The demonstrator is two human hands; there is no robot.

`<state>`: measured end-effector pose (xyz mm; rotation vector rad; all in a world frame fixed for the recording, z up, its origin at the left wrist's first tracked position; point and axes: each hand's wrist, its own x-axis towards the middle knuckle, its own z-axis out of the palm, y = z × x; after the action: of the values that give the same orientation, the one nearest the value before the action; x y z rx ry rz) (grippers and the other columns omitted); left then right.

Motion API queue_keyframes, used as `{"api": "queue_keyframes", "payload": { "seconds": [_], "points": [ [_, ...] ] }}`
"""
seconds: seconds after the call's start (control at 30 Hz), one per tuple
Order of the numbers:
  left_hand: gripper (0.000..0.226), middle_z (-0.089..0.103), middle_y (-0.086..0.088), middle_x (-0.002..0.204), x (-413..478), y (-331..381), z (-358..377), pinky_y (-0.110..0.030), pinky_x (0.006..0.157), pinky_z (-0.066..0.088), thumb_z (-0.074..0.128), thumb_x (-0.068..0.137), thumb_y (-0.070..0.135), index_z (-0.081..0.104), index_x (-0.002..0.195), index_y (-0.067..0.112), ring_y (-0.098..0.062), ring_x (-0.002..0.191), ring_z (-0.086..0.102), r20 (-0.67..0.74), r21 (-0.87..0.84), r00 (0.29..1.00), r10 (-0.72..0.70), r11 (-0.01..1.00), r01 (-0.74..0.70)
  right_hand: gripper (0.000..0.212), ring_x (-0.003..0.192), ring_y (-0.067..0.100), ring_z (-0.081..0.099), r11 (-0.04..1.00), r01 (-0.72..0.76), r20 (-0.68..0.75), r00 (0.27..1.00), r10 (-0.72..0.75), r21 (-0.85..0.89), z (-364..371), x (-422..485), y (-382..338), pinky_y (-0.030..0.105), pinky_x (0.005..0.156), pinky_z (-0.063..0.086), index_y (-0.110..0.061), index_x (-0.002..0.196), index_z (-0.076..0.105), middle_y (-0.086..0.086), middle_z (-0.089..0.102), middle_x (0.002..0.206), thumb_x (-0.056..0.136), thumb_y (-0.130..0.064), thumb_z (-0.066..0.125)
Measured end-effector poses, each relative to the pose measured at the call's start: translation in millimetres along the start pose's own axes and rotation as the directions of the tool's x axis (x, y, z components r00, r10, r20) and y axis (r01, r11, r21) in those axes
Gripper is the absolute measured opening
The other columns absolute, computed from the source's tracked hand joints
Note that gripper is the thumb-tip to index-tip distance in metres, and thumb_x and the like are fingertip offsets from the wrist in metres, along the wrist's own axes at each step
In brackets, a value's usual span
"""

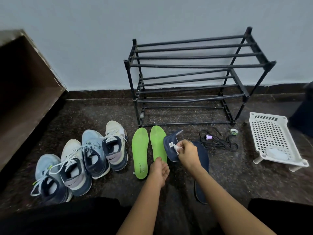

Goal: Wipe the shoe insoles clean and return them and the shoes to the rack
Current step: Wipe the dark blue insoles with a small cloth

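My right hand [187, 154] grips a navy insole [169, 141] by its edge, lifted and bent off the floor, with a small white wipe [177, 148] pinched against it. A second navy insole [202, 177] lies on the floor under my right forearm. Two green insoles [140, 153] [157, 141] lie side by side to the left. My left hand [159, 172] hovers palm up, fingers relaxed, at the heel of the right green insole and holds nothing. Several sneakers [79, 163] stand in a row at the left. The black rack [186, 66] stands bare against the wall.
A white perforated plastic stand [271, 133] sits at the right with a pale cloth on it. Black laces [218, 143], a small purple cap [208, 137] and a tape roll [234, 131] lie before the rack. Brown furniture [25, 92] fills the left.
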<state>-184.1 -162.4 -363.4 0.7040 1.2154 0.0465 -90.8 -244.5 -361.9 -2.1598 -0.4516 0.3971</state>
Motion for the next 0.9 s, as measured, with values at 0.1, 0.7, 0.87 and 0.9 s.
{"api": "queue_keyframes", "payload": {
  "seconds": [0.1,0.7,0.87,0.9],
  "points": [
    [0.055,0.056,-0.018,0.134,-31.0,12.1,4.9,-0.032,0.101,0.041,0.031,0.105,0.040,0.049,0.134,-0.002,-0.027,0.125,0.051,0.163,-0.100,0.986,-0.021,0.994,0.037,0.014,0.079,0.014,0.055,0.991,0.084,-0.056,0.995,-0.079,0.101,-18.9,-18.6,-24.6,0.018,0.060,0.034,-0.017,0.076,0.057,0.001,0.063,0.083,0.089,-0.011,0.058],
    [0.069,0.063,-0.019,0.125,-216.5,115.4,8.8,-0.049,0.085,0.049,0.028,0.096,0.058,0.057,0.128,0.004,-0.036,0.104,0.064,0.580,-0.463,0.654,0.486,0.857,-0.227,0.013,0.065,-0.001,0.055,0.827,0.458,-0.067,0.884,-0.462,0.326,-127.8,-111.4,-194.6,0.016,0.063,0.045,-0.018,0.077,0.060,-0.001,0.062,0.085,0.083,-0.016,0.072],
    [0.056,0.070,-0.018,0.091,-253.5,136.6,8.8,-0.036,0.069,0.057,0.036,0.098,0.046,0.068,0.102,0.001,-0.030,0.076,0.068,0.588,-0.461,0.592,0.551,0.830,-0.315,0.027,0.080,0.007,0.055,0.776,0.630,-0.065,0.774,-0.630,-0.013,-155.8,-118.4,-227.5,0.017,0.071,0.042,-0.029,0.071,0.054,-0.002,0.054,0.095,0.078,-0.011,0.073],
    [0.052,0.069,-0.016,0.085,-259.0,140.4,9.1,-0.034,0.065,0.056,0.038,0.098,0.045,0.067,0.099,0.002,-0.028,0.072,0.067,0.580,-0.473,0.587,0.565,0.820,-0.322,0.030,0.081,0.009,0.054,0.736,0.674,-0.063,0.733,-0.677,-0.068,-161.2,-119.9,-234.2,0.020,0.072,0.041,-0.030,0.075,0.052,-0.001,0.053,0.096,0.077,-0.009,0.073]
  ]
}}
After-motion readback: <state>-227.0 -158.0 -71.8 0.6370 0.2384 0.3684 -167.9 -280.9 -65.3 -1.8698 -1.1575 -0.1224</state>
